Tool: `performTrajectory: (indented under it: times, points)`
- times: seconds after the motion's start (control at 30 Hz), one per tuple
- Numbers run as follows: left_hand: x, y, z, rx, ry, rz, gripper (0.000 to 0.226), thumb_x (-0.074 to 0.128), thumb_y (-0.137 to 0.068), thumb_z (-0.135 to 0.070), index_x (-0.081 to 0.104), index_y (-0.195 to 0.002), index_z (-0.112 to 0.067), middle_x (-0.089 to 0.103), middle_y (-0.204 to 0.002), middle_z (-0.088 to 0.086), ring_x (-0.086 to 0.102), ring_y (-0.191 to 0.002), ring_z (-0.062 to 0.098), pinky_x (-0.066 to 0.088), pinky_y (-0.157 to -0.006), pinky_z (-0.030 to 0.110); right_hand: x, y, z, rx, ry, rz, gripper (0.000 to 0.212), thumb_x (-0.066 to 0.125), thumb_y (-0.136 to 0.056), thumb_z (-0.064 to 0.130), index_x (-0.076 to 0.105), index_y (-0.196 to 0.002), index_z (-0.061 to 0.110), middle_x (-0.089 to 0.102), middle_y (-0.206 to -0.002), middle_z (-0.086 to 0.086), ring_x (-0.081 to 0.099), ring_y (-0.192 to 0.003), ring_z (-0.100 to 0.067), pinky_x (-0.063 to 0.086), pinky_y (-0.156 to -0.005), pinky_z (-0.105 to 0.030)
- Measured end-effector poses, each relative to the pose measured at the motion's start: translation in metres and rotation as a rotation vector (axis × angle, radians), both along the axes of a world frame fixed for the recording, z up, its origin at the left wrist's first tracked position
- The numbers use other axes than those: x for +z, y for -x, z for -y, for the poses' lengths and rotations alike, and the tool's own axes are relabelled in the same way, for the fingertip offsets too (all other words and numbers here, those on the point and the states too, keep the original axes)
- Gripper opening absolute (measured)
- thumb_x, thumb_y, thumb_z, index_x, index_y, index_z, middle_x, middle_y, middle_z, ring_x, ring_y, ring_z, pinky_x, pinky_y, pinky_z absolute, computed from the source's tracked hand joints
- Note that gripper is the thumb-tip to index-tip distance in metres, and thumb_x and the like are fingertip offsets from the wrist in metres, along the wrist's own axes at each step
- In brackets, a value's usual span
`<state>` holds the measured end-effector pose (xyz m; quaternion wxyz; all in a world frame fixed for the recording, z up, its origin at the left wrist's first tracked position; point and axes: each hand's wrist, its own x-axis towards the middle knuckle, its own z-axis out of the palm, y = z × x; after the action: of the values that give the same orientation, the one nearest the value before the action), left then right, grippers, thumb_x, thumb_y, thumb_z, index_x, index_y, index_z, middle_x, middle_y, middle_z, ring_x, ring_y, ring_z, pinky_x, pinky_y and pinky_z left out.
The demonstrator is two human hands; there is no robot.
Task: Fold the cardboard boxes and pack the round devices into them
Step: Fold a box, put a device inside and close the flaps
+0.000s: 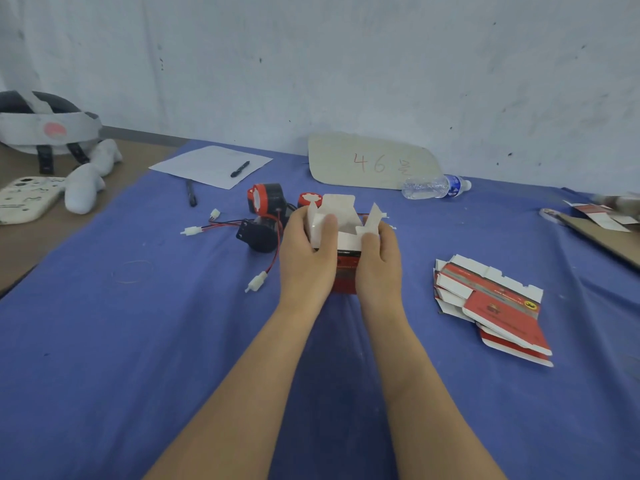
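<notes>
Blue cloth on the counter (pixel 104 341); both hands, left hand (pixel 304 251) and right hand (pixel 379 261), have fingers curled round a half-folded box (pixel 341 237), flaps up; round devices (pixel 265 199) just behind; squeeze unevenly and a flap probably creases.

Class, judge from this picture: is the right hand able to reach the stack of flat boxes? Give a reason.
Probably yes: the stack of flat boxes lies uncovered on the blue cloth, nothing between it and the right hand. That hand holds the half-folded box and must let go first.
</notes>
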<state>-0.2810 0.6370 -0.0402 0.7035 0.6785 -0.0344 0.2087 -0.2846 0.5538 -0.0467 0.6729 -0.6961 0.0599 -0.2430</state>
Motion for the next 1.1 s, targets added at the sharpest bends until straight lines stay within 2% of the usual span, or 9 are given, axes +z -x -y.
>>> performTrajectory:
  times: [0.13, 0.3, 0.4, 0.5, 0.63, 0.73, 0.83, 1.0, 1.1]
  points:
    - [0.006, 0.002, 0.0, 0.112, 0.067, 0.015, 0.016, 0.048, -0.098, -0.04, 0.048, -0.083, -0.032, 0.059, -0.08, -0.015, 0.054, -0.069, -0.016, 0.04, -0.057, 0.003, -0.001, 0.001, -0.007, 0.001, 0.084, 0.061, 0.033, 0.033, -0.098, 0.015, 0.057, -0.12, 0.019, 0.06, -0.091, 0.017, 0.053, -0.071, 0.011, 0.04, -0.057, -0.006]
    - [0.003, 0.001, -0.001, 0.144, 0.146, 0.032, 0.02, 0.039, -0.102, -0.032, 0.048, -0.084, -0.033, 0.059, -0.076, -0.014, 0.056, -0.066, -0.01, 0.043, -0.057, 0.008, -0.002, 0.001, -0.008, -0.017, 0.095, 0.078, 0.034, 0.033, -0.097, 0.011, 0.057, -0.12, 0.019, 0.06, -0.089, 0.017, 0.054, -0.071, 0.01, 0.042, -0.057, -0.008]
    - [0.0, 0.001, -0.001, -0.004, 0.112, 0.041, 0.013, 0.038, -0.102, -0.035, 0.052, -0.103, -0.037, 0.062, -0.096, -0.019, 0.057, -0.084, -0.014, 0.045, -0.071, 0.006, 0.001, 0.003, -0.005, -0.068, 0.071, 0.096, 0.036, 0.034, -0.095, 0.007, 0.05, -0.117, 0.031, 0.055, -0.092, 0.022, 0.052, -0.075, 0.018, 0.04, -0.059, -0.004]
    - [-0.001, 0.002, 0.006, -0.212, 0.084, -0.044, 0.034, 0.034, -0.101, -0.045, 0.051, -0.129, -0.036, 0.056, -0.128, -0.013, 0.053, -0.117, 0.0, 0.044, -0.101, 0.027, 0.001, 0.005, 0.002, -0.114, 0.026, 0.095, 0.048, 0.033, -0.092, 0.001, 0.048, -0.116, 0.04, 0.052, -0.096, 0.025, 0.051, -0.078, 0.021, 0.045, -0.066, -0.011]
    - [-0.002, 0.003, 0.007, -0.192, 0.02, -0.022, 0.025, 0.034, -0.103, -0.035, 0.048, -0.116, -0.05, 0.053, -0.124, -0.017, 0.051, -0.11, -0.013, 0.042, -0.094, 0.012, 0.003, 0.006, 0.003, 0.001, 0.011, 0.112, 0.032, 0.045, -0.097, 0.012, 0.063, -0.1, 0.038, 0.066, -0.097, 0.024, 0.059, -0.092, 0.011, 0.05, -0.08, -0.015]
    - [-0.002, 0.002, 0.003, -0.194, 0.123, -0.06, 0.033, 0.039, -0.102, -0.029, 0.053, -0.132, -0.03, 0.053, -0.136, -0.006, 0.052, -0.123, 0.009, 0.043, -0.106, 0.037, 0.005, 0.006, 0.001, 0.093, -0.117, 0.086, 0.027, 0.048, -0.098, 0.034, 0.072, -0.087, 0.038, 0.072, -0.094, 0.015, 0.067, -0.09, -0.003, 0.054, -0.075, -0.02]
    - [-0.001, 0.003, 0.003, -0.196, 0.169, -0.073, 0.038, 0.041, -0.099, -0.023, 0.052, -0.134, -0.033, 0.053, -0.135, -0.01, 0.053, -0.121, 0.01, 0.046, -0.103, 0.041, 0.003, 0.003, 0.003, 0.031, -0.166, 0.041, 0.024, 0.046, -0.098, 0.022, 0.069, -0.099, 0.03, 0.071, -0.099, 0.009, 0.067, -0.092, -0.009, 0.054, -0.078, -0.027]
    - [-0.005, 0.0, 0.004, -0.16, 0.162, -0.102, 0.028, 0.044, -0.095, -0.02, 0.053, -0.117, -0.036, 0.06, -0.103, -0.02, 0.061, -0.089, -0.002, 0.051, -0.071, 0.02, 0.001, 0.002, 0.008, 0.113, -0.195, -0.094, 0.032, 0.046, -0.093, 0.006, 0.056, -0.107, 0.033, 0.066, -0.104, 0.006, 0.066, -0.093, -0.017, 0.056, -0.076, -0.032]
    - [-0.004, 0.001, 0.005, -0.154, 0.134, -0.119, 0.022, 0.044, -0.094, -0.017, 0.058, -0.1, -0.033, 0.064, -0.095, -0.013, 0.063, -0.087, 0.008, 0.055, -0.074, 0.032, 0.0, 0.001, 0.009, 0.1, -0.104, -0.086, 0.037, 0.041, -0.09, -0.002, 0.062, -0.109, 0.023, 0.068, -0.105, 0.001, 0.065, -0.097, -0.02, 0.055, -0.075, -0.029]
